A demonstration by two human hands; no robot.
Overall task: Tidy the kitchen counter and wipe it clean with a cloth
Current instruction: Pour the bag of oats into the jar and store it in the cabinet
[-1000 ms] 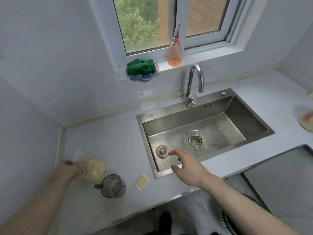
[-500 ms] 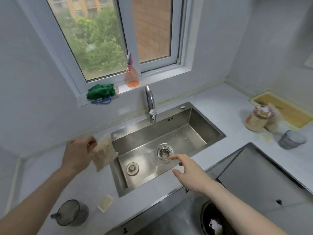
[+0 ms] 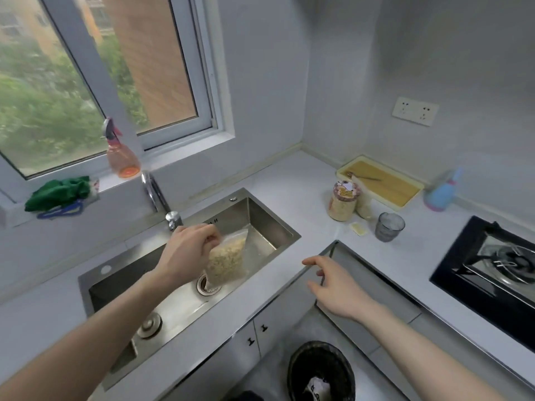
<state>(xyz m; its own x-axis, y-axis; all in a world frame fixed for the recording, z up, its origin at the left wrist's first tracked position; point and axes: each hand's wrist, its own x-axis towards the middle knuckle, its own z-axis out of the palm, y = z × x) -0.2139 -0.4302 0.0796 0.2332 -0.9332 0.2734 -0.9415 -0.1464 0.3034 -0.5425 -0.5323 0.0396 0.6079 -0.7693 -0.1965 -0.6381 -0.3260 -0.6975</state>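
Note:
My left hand (image 3: pixel 186 253) pinches the top of a clear bag of pale grains (image 3: pixel 227 260) and holds it in the air above the steel sink (image 3: pixel 278 230). My right hand (image 3: pixel 337 287) hovers empty, fingers relaxed, over the counter's front edge to the right of the sink. A green cloth (image 3: pixel 58 192) lies bunched on the window sill at the left. On the white counter (image 3: pixel 289 180) at the right stand a jar of grains (image 3: pixel 343 201), a second bag (image 3: pixel 365 206), a grey cup (image 3: pixel 389 227) and a small yellow packet (image 3: pixel 358 228).
A pink spray bottle (image 3: pixel 120 154) stands on the sill behind the tap (image 3: pixel 157 198). A yellow tray (image 3: pixel 382 183) and a blue bottle (image 3: pixel 443 192) sit by the right wall, a gas hob (image 3: pixel 492 270) further right. A black bin (image 3: pixel 321 371) is on the floor below.
My left hand has lifted the bag from the left counter and carried it rightward over the sink. The view has swung right, and my right hand has moved right along the counter edge.

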